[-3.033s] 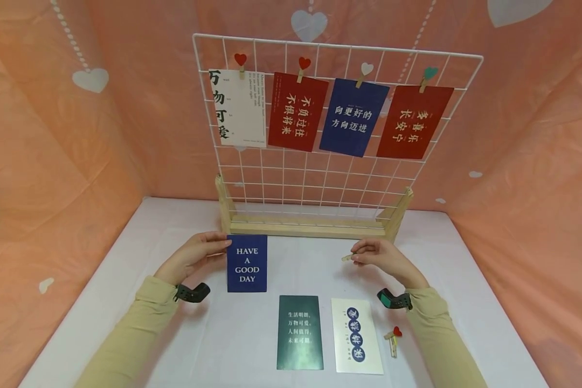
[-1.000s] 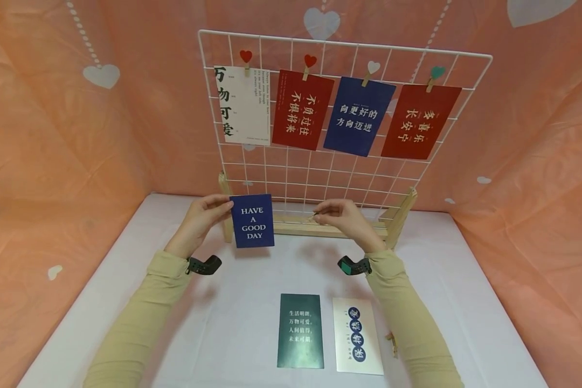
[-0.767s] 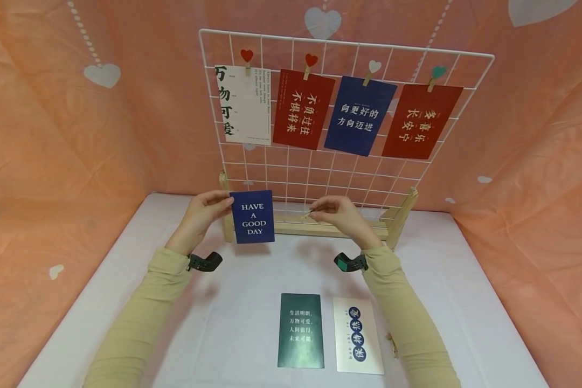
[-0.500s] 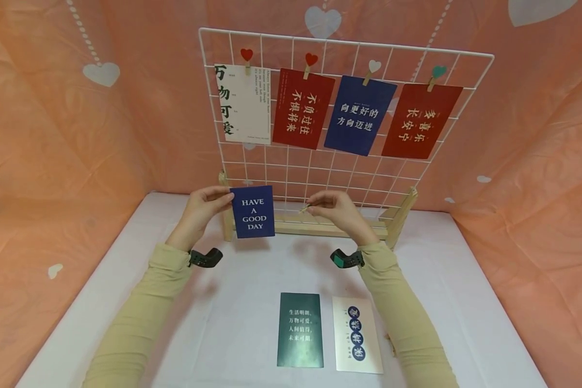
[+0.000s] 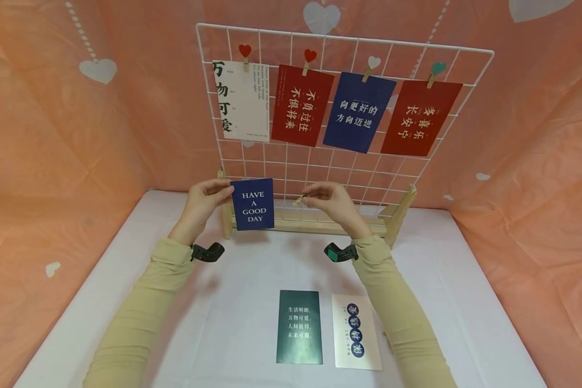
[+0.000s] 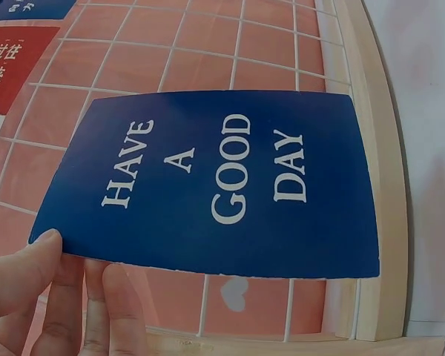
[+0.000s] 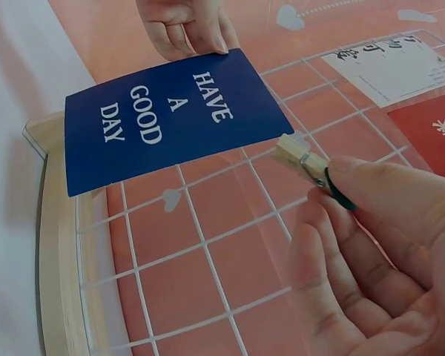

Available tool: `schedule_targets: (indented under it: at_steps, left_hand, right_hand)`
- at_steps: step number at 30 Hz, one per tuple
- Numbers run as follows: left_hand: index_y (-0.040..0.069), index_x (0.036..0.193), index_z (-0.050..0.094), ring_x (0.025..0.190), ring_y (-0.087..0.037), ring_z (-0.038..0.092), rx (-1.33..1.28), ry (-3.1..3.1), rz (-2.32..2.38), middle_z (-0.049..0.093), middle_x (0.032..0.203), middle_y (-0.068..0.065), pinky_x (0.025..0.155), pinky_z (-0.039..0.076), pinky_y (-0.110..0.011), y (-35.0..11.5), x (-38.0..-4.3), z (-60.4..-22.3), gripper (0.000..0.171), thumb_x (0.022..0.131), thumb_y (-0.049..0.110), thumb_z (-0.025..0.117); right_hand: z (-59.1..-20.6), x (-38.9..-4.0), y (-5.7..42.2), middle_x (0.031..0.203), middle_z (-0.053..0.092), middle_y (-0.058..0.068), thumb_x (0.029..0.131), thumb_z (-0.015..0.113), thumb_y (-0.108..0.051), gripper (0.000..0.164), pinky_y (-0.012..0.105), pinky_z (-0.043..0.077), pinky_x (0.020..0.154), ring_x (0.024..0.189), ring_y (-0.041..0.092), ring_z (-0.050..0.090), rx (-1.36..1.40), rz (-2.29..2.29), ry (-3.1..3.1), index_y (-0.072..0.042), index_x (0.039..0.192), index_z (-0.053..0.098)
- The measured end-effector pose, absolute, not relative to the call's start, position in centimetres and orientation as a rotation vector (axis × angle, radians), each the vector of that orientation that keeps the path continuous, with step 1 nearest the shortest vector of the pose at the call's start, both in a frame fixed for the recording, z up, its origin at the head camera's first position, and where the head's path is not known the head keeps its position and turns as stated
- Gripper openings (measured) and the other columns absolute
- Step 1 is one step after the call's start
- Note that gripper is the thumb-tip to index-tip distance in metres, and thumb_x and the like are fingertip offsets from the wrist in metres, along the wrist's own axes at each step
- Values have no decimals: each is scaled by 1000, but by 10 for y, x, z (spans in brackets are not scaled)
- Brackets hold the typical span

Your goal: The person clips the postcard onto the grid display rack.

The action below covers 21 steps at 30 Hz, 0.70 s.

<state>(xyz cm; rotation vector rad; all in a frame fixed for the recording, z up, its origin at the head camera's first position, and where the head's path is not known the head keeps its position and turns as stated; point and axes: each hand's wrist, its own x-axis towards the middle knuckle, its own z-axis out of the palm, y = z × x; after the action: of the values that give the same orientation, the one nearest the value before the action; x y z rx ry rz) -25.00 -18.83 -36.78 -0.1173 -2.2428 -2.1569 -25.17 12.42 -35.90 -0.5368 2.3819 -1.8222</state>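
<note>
My left hand [image 5: 200, 207] pinches a blue card [image 5: 253, 205] by its upper left corner. The card reads HAVE A GOOD DAY and is held up in front of the lower left part of the white wire grid [image 5: 310, 173]. To its right, my right hand [image 5: 332, 202] pinches a small wooden clothespin [image 7: 302, 159] between thumb and fingers. A dark green piece shows at the clothespin's held end. In the right wrist view, the clothespin's tip lies close to the card's corner; whether they touch I cannot tell.
Several cards hang along the grid's top on heart clips, among them a white card [image 5: 244, 102] and a red card [image 5: 302, 105]. The grid stands in a wooden base [image 5: 310, 223]. A green card [image 5: 299, 327] and a cream card [image 5: 356, 331] lie on the white table [image 5: 233, 323].
Both hands have moved up toward the grid. The left hand has lifted the blue card off the table, and the right hand has brought the clothespin leftward, closer to the card.
</note>
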Motion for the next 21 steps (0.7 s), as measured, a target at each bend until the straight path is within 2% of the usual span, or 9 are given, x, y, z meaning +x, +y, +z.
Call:
schedule_targets:
  at_steps: [3, 6, 11, 15, 21]
  left_hand:
    - [-7, 122, 58, 90, -13, 63, -125, -2239, -2135, 62, 101, -1, 92, 51, -38, -188, -251, -367, 35, 93, 11, 64]
    - [-8, 121, 59, 89, -13, 64, -127, -2238, -2109, 63, 100, 0, 91, 52, -36, -187, -253, -365, 33, 93, 10, 63]
    - [-8, 122, 59, 88, -13, 64, -122, -2238, -2082, 63, 99, 0, 90, 52, -36, -185, -255, -363, 34, 93, 10, 64]
    - [-9, 122, 59, 88, -11, 63, -126, -2235, -2075, 63, 103, -5, 90, 52, -36, -183, -256, -360, 35, 93, 10, 64]
    - [-8, 122, 60, 87, -11, 63, -129, -2238, -2039, 61, 110, -13, 90, 52, -38, -182, -258, -359, 34, 92, 8, 64]
  right_hand:
    - [-358, -253, 121, 105, 67, 10, 87, 71, -10, 25, 37, 53, 86, 91, 22, 65, -537, -1829, 2392, 2, 109, 66]
    - [-357, -254, 118, 103, 67, 11, 87, 71, -9, 24, 35, 54, 84, 92, 25, 65, -542, -1835, 2399, 1, 108, 67]
    - [-352, -256, 112, 102, 68, 13, 86, 71, -7, 27, 33, 54, 84, 96, 34, 63, -585, -1860, 2403, 7, 109, 65]
    - [-350, -258, 109, 101, 68, 13, 86, 71, -6, 29, 32, 54, 83, 94, 32, 65, -608, -1871, 2416, 9, 111, 64]
    - [-347, -260, 106, 101, 67, 13, 87, 70, -4, 31, 41, 54, 81, 95, 36, 62, -571, -1926, 2416, 8, 114, 62]
